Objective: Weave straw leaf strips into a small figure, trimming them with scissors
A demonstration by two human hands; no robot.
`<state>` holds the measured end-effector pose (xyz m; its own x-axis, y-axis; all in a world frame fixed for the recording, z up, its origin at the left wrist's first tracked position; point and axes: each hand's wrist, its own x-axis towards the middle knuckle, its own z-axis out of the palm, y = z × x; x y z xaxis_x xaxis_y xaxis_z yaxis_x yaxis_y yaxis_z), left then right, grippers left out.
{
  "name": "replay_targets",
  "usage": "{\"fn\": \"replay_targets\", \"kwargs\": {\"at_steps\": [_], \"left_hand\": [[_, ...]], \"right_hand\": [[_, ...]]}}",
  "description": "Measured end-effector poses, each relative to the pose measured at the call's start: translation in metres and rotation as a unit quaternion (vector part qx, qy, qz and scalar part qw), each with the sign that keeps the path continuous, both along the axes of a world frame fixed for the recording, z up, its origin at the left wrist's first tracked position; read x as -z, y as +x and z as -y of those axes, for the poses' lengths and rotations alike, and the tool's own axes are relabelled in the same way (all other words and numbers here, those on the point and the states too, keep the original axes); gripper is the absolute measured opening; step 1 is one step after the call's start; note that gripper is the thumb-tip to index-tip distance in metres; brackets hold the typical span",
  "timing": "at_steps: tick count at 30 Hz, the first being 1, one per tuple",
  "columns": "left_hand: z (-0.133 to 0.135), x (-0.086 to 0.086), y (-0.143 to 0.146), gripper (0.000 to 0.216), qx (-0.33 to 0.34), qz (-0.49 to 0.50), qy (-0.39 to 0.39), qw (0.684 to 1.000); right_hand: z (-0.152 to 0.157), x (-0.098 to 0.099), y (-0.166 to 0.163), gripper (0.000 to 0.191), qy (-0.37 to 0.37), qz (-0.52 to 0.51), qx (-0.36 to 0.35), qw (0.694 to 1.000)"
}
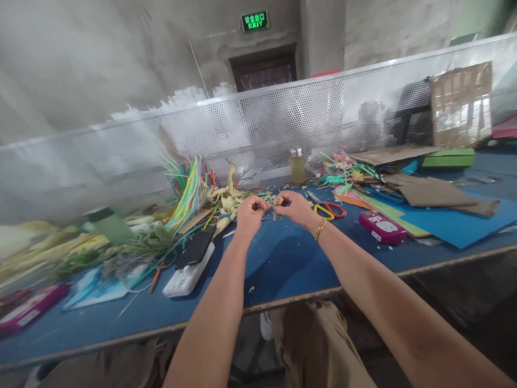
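Observation:
My left hand [249,215] is closed in a pinch above the blue tabletop [283,264]. Whatever its fingertips grip is too small to make out. Just to the right, my right hand [298,209] pinches a small tan strip [279,202], which looks like paper or cardboard. The two sets of fingertips almost meet. Close behind the hands lie pale yellow scraps and dried leaf-like pieces [230,207]. A pair of scissors with red and yellow handles [336,209] rests right of my right hand.
Coloured pipe cleaners [189,194] stand in a bunch at left, near a black phone [194,249] on a white power strip [188,277]. A purple device [382,227], blue sheets [456,218] and cardboard [436,191] lie right. Behind runs a perforated metal screen [266,126] with a glass bottle [298,167] before it.

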<state>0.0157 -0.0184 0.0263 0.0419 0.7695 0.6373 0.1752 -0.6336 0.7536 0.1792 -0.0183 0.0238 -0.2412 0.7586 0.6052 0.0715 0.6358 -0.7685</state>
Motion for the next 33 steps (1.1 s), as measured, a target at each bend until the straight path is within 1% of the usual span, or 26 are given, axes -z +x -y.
{"fn": "replay_targets", "kwargs": {"at_steps": [7, 15, 17, 19, 22, 26, 30, 33], "left_hand": [[-0.003, 0.004, 0.000, 0.012, -0.023, -0.012, 0.015, 1.000], [-0.004, 0.007, 0.001, 0.014, -0.041, -0.015, -0.001, 0.999], [-0.005, 0.008, -0.001, 0.015, -0.033, -0.012, -0.018, 0.999], [-0.008, 0.008, -0.005, 0.015, -0.015, -0.009, -0.044, 0.999], [-0.011, 0.009, -0.010, 0.018, 0.009, 0.016, -0.079, 0.997], [-0.014, 0.007, -0.015, 0.023, 0.017, 0.039, -0.091, 0.995], [-0.012, 0.006, -0.017, 0.025, 0.000, 0.068, -0.101, 0.993], [-0.009, 0.007, -0.016, 0.028, 0.008, 0.100, -0.127, 0.987]], "right_hand": [[-0.002, 0.004, 0.003, 0.006, -0.019, 0.004, 0.010, 1.000], [-0.002, 0.007, 0.006, 0.008, -0.062, -0.001, -0.019, 0.998], [-0.004, 0.009, 0.007, 0.012, -0.068, -0.008, -0.028, 0.997], [-0.009, 0.011, 0.008, 0.017, -0.083, -0.020, -0.054, 0.995], [-0.017, 0.013, 0.011, 0.024, -0.105, -0.060, -0.080, 0.989], [-0.022, 0.013, 0.014, 0.028, -0.103, -0.094, -0.058, 0.989], [-0.020, 0.012, 0.016, 0.034, -0.082, -0.062, -0.026, 0.994], [-0.019, 0.011, 0.015, 0.029, -0.061, -0.039, 0.001, 0.997]]}}
